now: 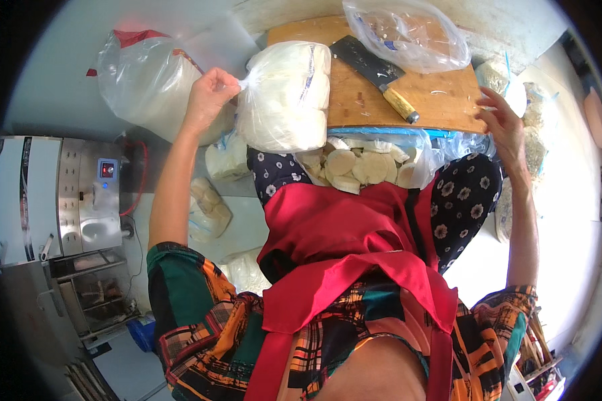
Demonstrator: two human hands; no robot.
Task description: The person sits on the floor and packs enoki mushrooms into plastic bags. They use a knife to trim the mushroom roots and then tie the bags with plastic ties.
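Note:
My left hand (213, 95) pinches the gathered neck of a clear plastic bag (286, 97) packed with white rounded pieces. The bag lies on its side over the left part of a wooden cutting board (363, 103). My right hand (504, 120) is at the board's right edge with its fingers apart, and nothing shows in it. A cleaver (371, 62) with a dark blade and a wooden handle rests on the board, its handle towards me. Behind it lies a loose clear plastic bag (416, 35), with no large pieces visible inside.
Below the board, between my knees, pale round slices (371, 168) sit in a plastic-lined container. A large clear sack (145, 85) stands at the left. Filled bags (208, 208) are on the floor on the left, more bags (534, 130) at right. A metal cabinet (93, 195) stands far left.

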